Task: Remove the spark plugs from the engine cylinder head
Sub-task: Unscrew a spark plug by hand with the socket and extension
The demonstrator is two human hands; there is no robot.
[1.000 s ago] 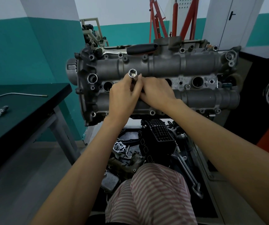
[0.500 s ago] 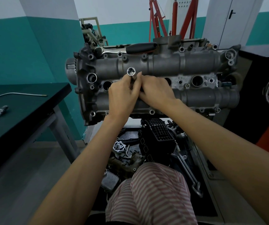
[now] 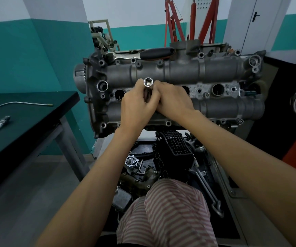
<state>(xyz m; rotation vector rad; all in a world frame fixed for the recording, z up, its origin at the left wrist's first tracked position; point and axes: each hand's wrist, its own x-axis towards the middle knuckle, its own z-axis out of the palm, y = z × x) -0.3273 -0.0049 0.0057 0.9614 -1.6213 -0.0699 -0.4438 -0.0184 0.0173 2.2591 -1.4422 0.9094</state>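
The grey engine cylinder head (image 3: 215,72) stands on its mount in front of me, with a row of round plug wells along its middle. A chrome spark plug socket (image 3: 148,82) sticks up out of one of the wells, its open end towards me. My left hand (image 3: 136,106) grips the socket's shaft from the left. My right hand (image 3: 174,100) holds it from the right, fingers curled against the left hand. The well under my hands is hidden. One removed spark plug (image 3: 1,123) lies on the dark table (image 3: 36,118) at the left.
A ratchet with a black handle (image 3: 156,52) lies on top of the head. A thin bent metal rod (image 3: 18,103) lies on the table. Loose engine parts and a wrench (image 3: 207,189) sit in the tray below the head. A red hoist (image 3: 174,24) stands behind.
The socket and both hands have risen slightly over the well, while both hands keep their hold; nothing else has moved.
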